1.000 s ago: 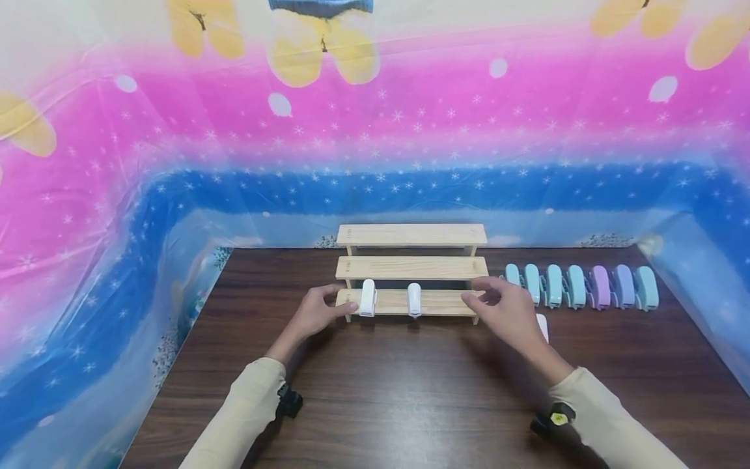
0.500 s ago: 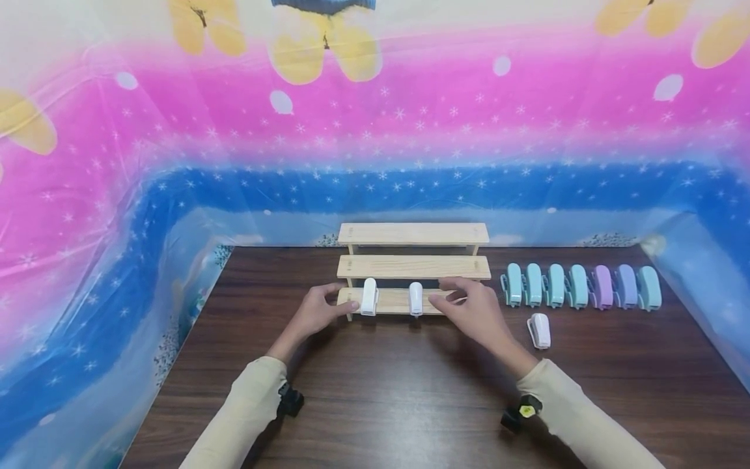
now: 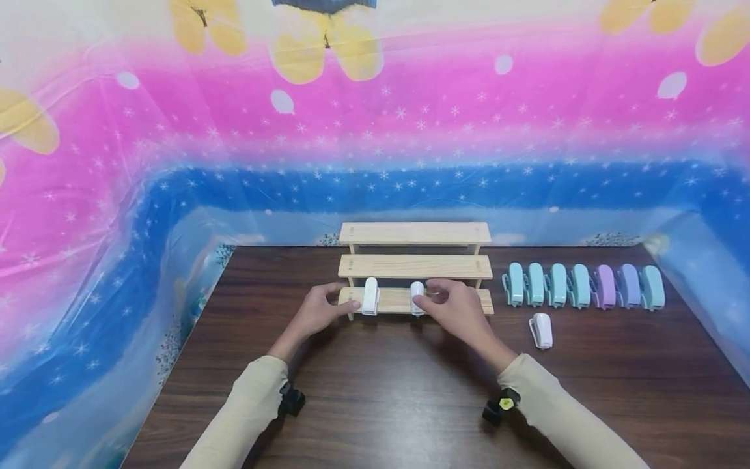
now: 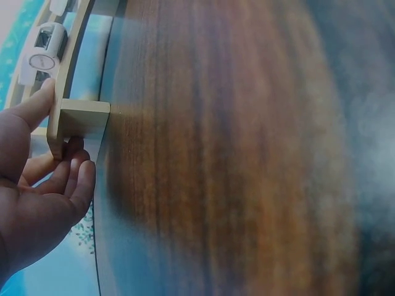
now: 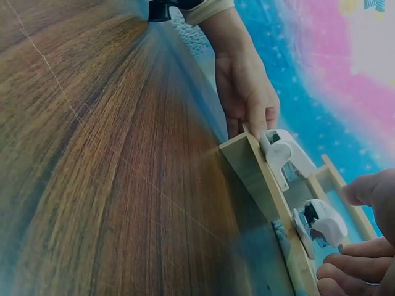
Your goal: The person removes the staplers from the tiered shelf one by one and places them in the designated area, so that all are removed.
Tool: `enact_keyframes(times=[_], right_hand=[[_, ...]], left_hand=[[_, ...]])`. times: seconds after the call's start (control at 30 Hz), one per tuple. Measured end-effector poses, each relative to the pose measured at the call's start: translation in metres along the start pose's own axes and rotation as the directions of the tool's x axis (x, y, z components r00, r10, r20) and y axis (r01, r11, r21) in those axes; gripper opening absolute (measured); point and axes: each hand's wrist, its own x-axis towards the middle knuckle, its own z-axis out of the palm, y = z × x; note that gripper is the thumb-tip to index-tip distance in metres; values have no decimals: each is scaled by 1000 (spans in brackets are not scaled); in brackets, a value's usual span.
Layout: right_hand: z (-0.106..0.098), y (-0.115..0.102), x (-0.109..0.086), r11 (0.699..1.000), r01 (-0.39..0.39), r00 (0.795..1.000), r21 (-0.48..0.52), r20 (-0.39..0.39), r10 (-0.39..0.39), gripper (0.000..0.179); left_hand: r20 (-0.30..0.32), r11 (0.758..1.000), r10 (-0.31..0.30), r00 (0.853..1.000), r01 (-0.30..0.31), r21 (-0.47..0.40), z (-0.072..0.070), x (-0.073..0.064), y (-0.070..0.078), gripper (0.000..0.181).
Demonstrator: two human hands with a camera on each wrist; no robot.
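My left hand (image 3: 319,311) grips the left end of the bottom step of a three-step wooden display shelf (image 3: 394,301). In the left wrist view its thumb lies on the board and the other fingers curl underneath. Beside that thumb stands a white mini stapler (image 3: 370,297). A second white mini stapler (image 3: 416,291) is farther right on the same step. My right hand (image 3: 458,309) is around this second stapler, its thumb tip overlapping it in the head view. In the right wrist view the thumb and fingers (image 5: 352,271) are spread beside the stapler.
To the right, a row of teal, pink-purple and lavender staplers (image 3: 580,286) stands on the dark wooden table (image 3: 398,404). Another white stapler (image 3: 542,331) lies in front of that row. A patterned cloth (image 3: 351,185) hangs behind the table.
My right hand has moved left along the bottom step, from its right end to the second white stapler. My left hand has stayed on the shelf's left end.
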Motion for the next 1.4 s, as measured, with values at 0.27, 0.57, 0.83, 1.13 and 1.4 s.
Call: enact_keyframes(times=[0.27,0.57,0.83,1.13,1.4], right_hand=[[6,0,6,999,2,1000,-35,-9,-2,50],[11,1,10,997,-8,1000,-75,-12,7,53],[13,-2,10,996,12,1000,-84,-17,-14,48],[11,-4,8,997,-9,1000,-75,0,9,47],[7,-5,5,996,-12,1000,-89,-12,11,47]], left_hand=[[-6,1000,-4,1000,4,13,0,2,1,57],[-17,999,-22,1000,22,25,1,3,1,56],[-17,1000,-19,1000,19,18,0,2,3,56],[-6,1000,-22,1000,22,-7,0,2,3,54],[-17,999,-9,1000,10,36,0,2,2,53]])
